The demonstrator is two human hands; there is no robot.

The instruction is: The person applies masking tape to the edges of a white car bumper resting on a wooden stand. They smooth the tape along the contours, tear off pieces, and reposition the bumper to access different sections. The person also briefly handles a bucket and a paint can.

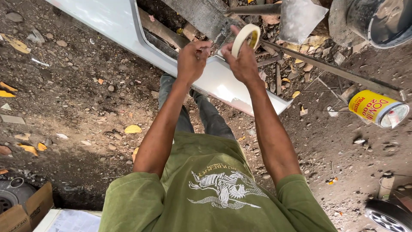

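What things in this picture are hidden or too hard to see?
All in the head view:
- Loose end of the tape roll: pinched inside the left hand; the fingers cover it.
- Right hand: its palm faces away, so its grip on the roll is hidden.
- White panel: cut off by the top edge, partly behind both hands.
- Grey bucket: cut off by the top-right corner.
- Wheel: cut off by the bottom edge.

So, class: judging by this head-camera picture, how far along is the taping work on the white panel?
Done: no tape visible on the long white painted panel yet. In hand: the right hand holds the cream roll of masking tape, and the left hand pinches beside it, seemingly at the loose end. Left: apparently all the taping on the panel.
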